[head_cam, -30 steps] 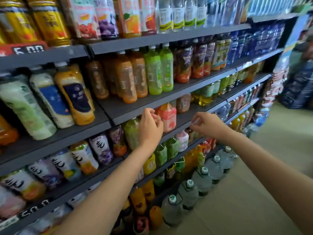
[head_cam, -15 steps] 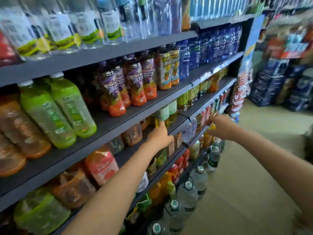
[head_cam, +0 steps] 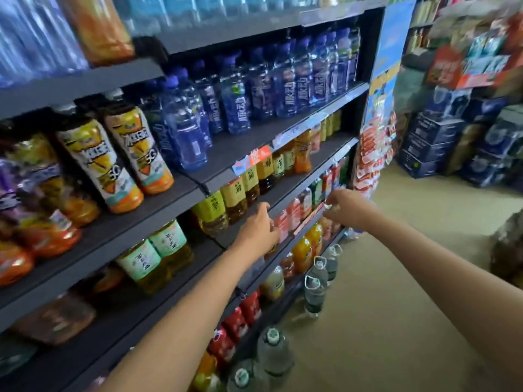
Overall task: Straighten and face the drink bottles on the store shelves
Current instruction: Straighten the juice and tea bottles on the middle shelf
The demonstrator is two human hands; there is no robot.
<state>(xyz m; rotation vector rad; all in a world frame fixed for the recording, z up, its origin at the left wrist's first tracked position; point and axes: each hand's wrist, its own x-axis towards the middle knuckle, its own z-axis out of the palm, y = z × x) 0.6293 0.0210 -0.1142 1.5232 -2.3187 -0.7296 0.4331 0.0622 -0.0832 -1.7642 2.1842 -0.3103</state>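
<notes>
Both hands are extended toward the dark grey metal shelves (head_cam: 158, 213) at mid-frame. The left hand (head_cam: 259, 230) sits at the front edge of a middle shelf, fingers loosely curled beside the pink-and-red labelled bottles (head_cam: 285, 222); whether it actually grasps one cannot be told, as the fingertips are turned away from the camera. The right hand (head_cam: 346, 209), right of centre, has its thumb and fingers drawn together at the shelf lip, apparently pinching something small and pale, perhaps a bottle cap or a price tag; the frame is too blurred to settle which. The task's goods fill the whole rack: yellow-labelled brown tea bottles (head_cam: 240, 193) just above the left hand, blue translucent bottles with purple caps (head_cam: 235, 108) in the upper centre, tall yellow-and-orange juice bottles (head_cam: 127, 157) at the left, and large clear water jugs with white caps (head_cam: 273, 352) standing on the beige floor (head_cam: 396, 278) at the bottom. Judged risks: the bottles stand close together near the shelf lips, so a sideways nudge from either wrist could tip a neighbour off the edge onto the jugs below. The view is smeared, suggesting haste; reaching under such conditions could leave labels turned away or rows uneven.
</notes>
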